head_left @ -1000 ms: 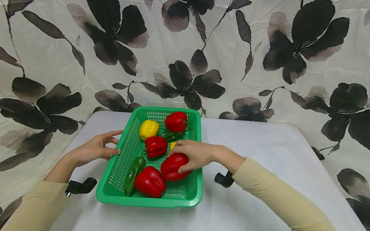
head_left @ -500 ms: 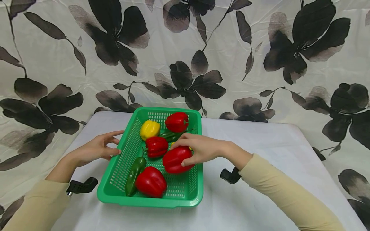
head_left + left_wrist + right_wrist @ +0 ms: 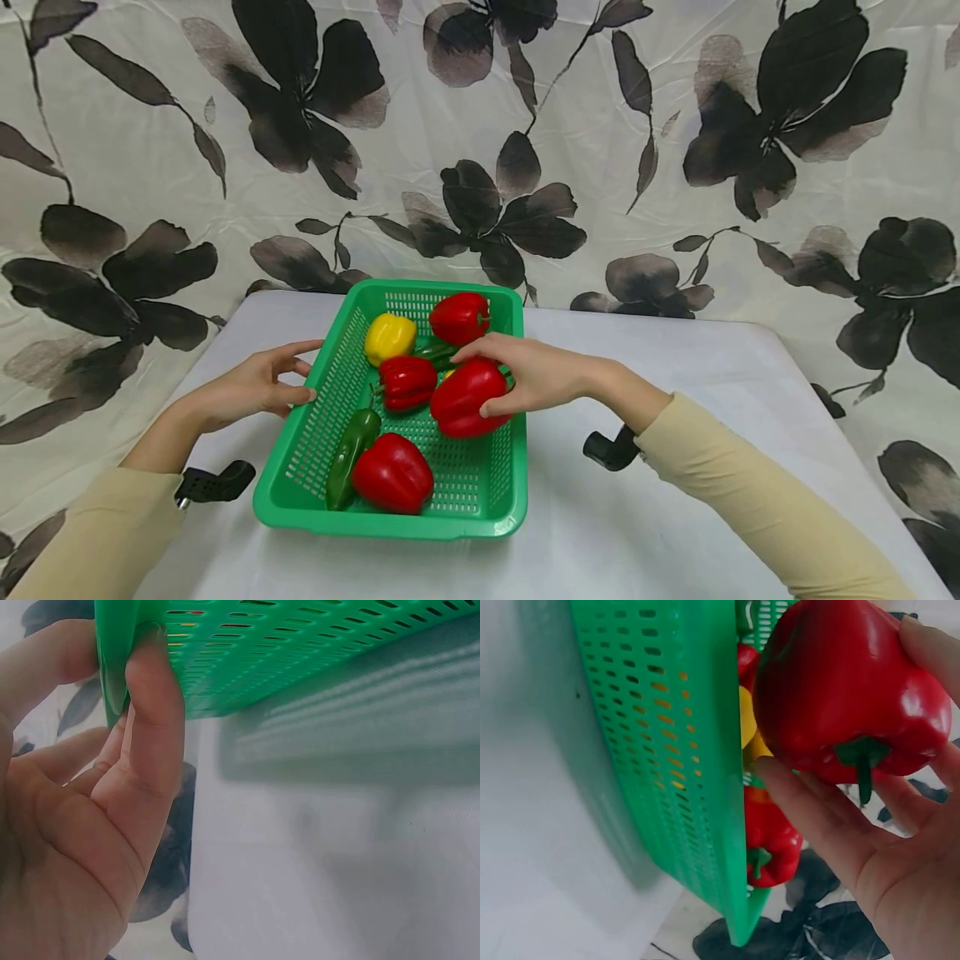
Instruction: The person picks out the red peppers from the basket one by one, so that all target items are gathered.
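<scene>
A large red bell pepper (image 3: 467, 402) is lifted over the right side of the green basket (image 3: 390, 527). My right hand (image 3: 534, 372) grips it between thumb and fingers; its green stem shows in the right wrist view, where the pepper (image 3: 840, 690) is clear of the basket's rim. My left hand (image 3: 258, 383) pinches the basket's left rim, fingers and thumb on either side of it in the left wrist view. Inside the basket lie another red pepper (image 3: 393, 473) at the front, a long green pepper (image 3: 352, 454) beside it, and a smaller red pepper (image 3: 407, 382) in the middle.
At the basket's back are a yellow pepper (image 3: 391, 338), a red pepper (image 3: 459, 317) and a partly hidden green one (image 3: 437, 353). Something yellow (image 3: 746, 720) is mostly hidden under the held pepper. The basket stands on a white-covered table (image 3: 637, 483) before a floral cloth (image 3: 600, 142).
My right hand has raised the large red pepper from the basket's floor and moved it back and slightly right. The left hand has stayed on the rim.
</scene>
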Available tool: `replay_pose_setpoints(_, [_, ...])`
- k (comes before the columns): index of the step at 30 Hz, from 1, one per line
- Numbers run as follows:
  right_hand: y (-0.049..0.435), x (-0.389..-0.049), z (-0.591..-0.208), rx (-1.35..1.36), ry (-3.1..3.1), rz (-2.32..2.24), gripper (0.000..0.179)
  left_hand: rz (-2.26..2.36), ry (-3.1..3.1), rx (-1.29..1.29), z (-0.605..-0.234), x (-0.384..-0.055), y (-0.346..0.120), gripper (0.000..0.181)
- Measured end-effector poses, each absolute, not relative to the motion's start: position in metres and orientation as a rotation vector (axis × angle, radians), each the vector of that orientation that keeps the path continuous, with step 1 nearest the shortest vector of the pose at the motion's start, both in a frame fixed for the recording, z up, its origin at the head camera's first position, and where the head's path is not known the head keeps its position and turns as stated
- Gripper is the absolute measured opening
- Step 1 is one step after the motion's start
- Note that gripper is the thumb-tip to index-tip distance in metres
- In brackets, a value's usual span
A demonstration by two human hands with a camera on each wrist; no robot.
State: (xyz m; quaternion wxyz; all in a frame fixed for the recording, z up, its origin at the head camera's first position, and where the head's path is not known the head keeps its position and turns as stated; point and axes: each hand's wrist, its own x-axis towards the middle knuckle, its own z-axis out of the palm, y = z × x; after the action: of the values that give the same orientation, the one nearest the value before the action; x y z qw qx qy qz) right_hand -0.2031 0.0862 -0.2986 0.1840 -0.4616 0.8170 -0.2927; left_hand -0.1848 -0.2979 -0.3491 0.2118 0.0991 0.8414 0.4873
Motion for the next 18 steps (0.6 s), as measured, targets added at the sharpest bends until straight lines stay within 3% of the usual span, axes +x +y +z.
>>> replay_pose_setpoints(18, [0.108,-0.213,-0.298,-1.19,2.285,-1.094,0.051,1.348,2.335,0.272,-0.349,-0.185,-0.299,0.08])
